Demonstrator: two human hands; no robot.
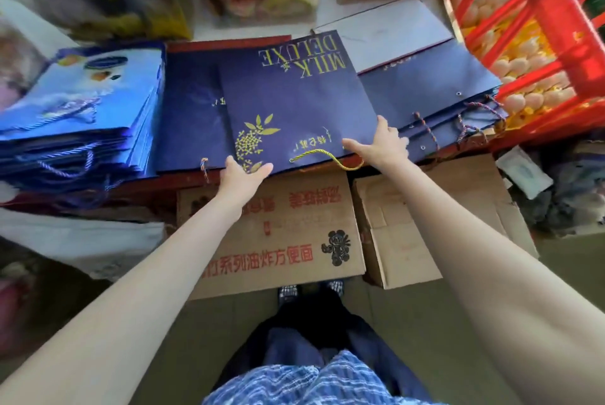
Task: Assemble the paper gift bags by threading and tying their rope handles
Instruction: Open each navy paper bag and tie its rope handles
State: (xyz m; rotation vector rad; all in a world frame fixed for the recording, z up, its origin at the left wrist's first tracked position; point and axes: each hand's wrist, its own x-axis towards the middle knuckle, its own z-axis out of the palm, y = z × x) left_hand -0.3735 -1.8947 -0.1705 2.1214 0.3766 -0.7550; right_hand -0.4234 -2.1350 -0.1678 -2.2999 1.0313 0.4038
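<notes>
two hands meet the near edge of the navy gift bag (pixel 294 100), which lies flat just beyond them, long axis running away. left hand (pixel 240 175) and right hand (pixel 384 143) touch it with straight, released fingers; the yellow rope handle (pixel 327 156) loops between them, nearer the right.

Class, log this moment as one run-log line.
left hand: open, on bag's near edge | right hand: open, on navy MILK DELUXE bag | yellow rope handle: threaded, lying loose
</notes>
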